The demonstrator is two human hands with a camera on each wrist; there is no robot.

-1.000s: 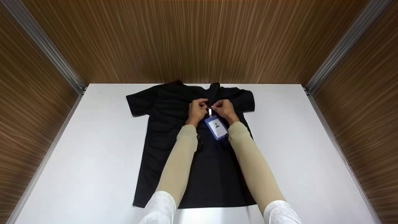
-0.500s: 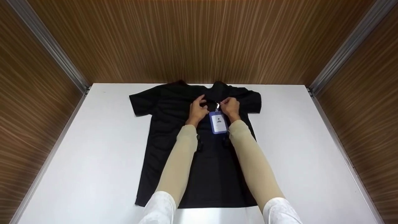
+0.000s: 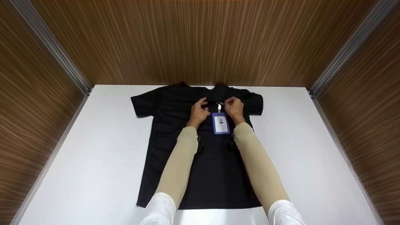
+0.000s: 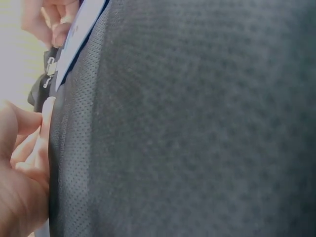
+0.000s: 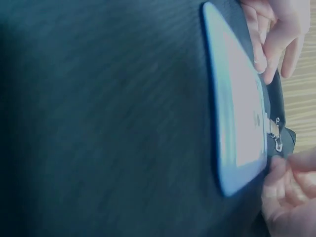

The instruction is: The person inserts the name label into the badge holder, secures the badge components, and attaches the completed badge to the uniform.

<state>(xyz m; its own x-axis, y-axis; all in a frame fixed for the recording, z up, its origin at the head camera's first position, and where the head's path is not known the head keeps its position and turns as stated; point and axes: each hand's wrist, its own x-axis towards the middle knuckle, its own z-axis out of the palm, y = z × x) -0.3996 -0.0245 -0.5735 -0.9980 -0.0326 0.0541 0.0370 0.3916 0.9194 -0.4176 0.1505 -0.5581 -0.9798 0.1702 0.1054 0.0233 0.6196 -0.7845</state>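
A black short-sleeved shirt (image 3: pixel 178 150) lies spread on the white table, its fabric filling much of both wrist views. On its upper chest rests a blue-framed ID badge (image 3: pixel 221 123) with a white card. A shiny strap clip (image 3: pixel 219 108) joins it to a small metal pin (image 5: pixel 279 143) against the fabric. My left hand (image 3: pixel 199 113) rests on the shirt left of the badge, fingers spread apart. My right hand (image 3: pixel 235 108) is just right of the pin, fingers loosely bent and fingertips close to it. I see nothing held between them.
The white table (image 3: pixel 84 150) shows on both sides of the shirt. A brown wood-grain panel (image 3: pixel 200 40) rises behind it, with matching side panels (image 3: pixel 372 103) and metal corner rails (image 3: pixel 343 50).
The badge has shifted right and straightened on the shirt. Both hands were at the clip; the left has drawn away leftward, and the right has moved slightly right, off the pin.
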